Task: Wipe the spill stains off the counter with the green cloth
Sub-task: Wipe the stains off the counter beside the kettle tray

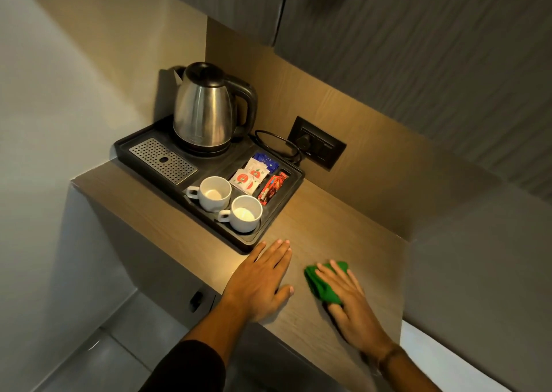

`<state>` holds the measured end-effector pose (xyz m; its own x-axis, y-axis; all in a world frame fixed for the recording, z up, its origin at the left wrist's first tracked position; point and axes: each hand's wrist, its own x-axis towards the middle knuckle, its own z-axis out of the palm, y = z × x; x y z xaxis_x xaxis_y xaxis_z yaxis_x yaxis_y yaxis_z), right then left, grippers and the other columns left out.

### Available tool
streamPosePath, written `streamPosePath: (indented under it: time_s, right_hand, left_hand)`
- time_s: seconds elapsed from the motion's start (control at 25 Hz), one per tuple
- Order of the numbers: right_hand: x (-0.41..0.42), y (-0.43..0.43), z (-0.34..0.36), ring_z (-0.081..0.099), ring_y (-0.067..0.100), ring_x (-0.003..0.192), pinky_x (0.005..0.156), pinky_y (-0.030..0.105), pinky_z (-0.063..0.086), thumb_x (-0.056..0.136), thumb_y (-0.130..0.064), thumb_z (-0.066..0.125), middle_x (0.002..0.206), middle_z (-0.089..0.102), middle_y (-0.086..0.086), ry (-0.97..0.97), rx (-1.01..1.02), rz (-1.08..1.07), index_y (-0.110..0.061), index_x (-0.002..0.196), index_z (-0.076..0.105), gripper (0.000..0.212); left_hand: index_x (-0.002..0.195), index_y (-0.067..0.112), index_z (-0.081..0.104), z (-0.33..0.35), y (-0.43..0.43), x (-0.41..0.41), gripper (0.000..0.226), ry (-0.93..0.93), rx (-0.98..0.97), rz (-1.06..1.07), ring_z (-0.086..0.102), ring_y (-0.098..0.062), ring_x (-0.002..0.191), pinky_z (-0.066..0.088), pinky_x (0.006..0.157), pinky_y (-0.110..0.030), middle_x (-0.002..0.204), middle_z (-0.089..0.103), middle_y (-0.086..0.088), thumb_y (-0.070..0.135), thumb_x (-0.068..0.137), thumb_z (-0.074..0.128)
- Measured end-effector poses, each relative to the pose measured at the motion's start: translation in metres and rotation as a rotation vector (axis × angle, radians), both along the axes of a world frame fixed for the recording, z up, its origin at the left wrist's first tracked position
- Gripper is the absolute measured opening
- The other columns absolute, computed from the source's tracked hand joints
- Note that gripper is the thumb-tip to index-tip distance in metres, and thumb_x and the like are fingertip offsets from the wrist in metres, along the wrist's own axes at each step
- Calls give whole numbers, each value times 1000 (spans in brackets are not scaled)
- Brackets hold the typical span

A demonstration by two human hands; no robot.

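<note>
Though stains unclear: two hands [304, 287], one green cloth [324, 284].

Most of the green cloth [324, 284] is hidden under the right hand [352, 305], so only its far end and left side show. The counter [328, 236] under both hands is covered, and no stains can be made out there. The left forearm [191, 358] is cut off by the bottom edge. The print on the tea sachets [249, 178] is too small to read. The kettle [206, 110] hides the back of the black tray [277, 209].
</note>
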<state>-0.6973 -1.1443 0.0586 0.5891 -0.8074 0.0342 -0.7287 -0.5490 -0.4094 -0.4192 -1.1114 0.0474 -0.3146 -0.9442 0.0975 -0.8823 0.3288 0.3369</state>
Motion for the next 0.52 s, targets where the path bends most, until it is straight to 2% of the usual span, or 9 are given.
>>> streamPosePath:
  time_s: [0.16, 0.2, 0.28, 0.36, 0.44, 0.52]
  right_hand:
    - [35, -37, 23, 14, 17, 159, 126, 63, 12, 100, -21, 37, 167, 32, -9, -33, 18, -229, -35, 157, 35, 58]
    - [51, -32, 26, 13, 17, 159, 127, 62, 10, 99, -20, 38, 167, 31, -8, -22, 36, -229, -34, 157, 35, 59]
    - [53, -8, 14, 7, 13, 160, 128, 59, 5, 100, -22, 39, 170, 23, -14, 10, 50, -83, -38, 159, 27, 63]
    - [7, 17, 2, 5, 10, 159, 126, 59, 5, 99, -27, 37, 170, 17, -22, 40, 27, 17, -42, 160, 21, 65]
    - [-24, 6, 8, 9, 13, 159, 126, 61, 9, 99, -26, 39, 170, 22, -19, 31, 10, -18, -39, 160, 26, 64]
    - [-11, -26, 22, 15, 21, 159, 127, 62, 11, 100, -20, 43, 168, 30, -7, -14, 23, -174, -31, 158, 35, 60]
  left_hand:
    - [164, 13, 10, 2, 1, 0, 77, 4, 3, 1, -1, -19, 160, 6, 130, -49, 176, 9, -6, 59, 105, 31]
    - [164, 14, 9, 2, 1, -1, 78, 5, 6, 4, -2, -18, 160, 6, 130, -49, 176, 8, -6, 59, 105, 30]
    - [165, 14, 9, 2, 1, -1, 78, 16, 15, 2, -3, -18, 160, 5, 130, -49, 176, 7, -6, 59, 105, 30]
    - [164, 14, 9, 2, 1, 0, 78, 24, 15, 6, -3, -18, 160, 6, 130, -49, 176, 7, -6, 59, 105, 30]
    - [164, 13, 9, 2, 2, 0, 78, 27, 12, 5, -2, -19, 160, 8, 130, -50, 176, 8, -6, 59, 105, 30]
    - [164, 13, 10, 2, 1, 0, 78, 17, 13, -10, -1, -19, 160, 8, 130, -51, 176, 8, -6, 58, 105, 31]
